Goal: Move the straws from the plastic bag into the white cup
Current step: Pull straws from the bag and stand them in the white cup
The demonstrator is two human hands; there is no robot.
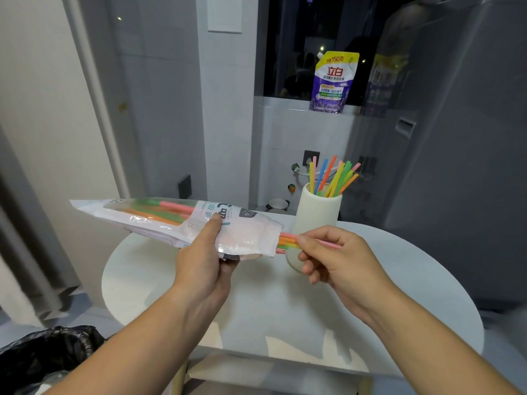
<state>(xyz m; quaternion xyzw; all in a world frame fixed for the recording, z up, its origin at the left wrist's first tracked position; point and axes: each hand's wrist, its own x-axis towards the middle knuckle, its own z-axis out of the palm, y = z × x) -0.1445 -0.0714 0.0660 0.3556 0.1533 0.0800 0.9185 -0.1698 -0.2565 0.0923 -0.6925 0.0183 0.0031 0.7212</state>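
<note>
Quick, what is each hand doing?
Left hand: closed, holding the bag.
Right hand: closed, pinching straws at the bag's mouth.

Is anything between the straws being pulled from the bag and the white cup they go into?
Nothing visible blocks the way. The right hand pinches the straw ends sticking out of the plastic bag, held by the left hand. The white cup stands just behind, its mouth open but already partly filled with straws.

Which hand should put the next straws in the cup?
The right hand. It already pinches the straws poking from the bag, right beside the cup. The left hand holds the bag.
</note>
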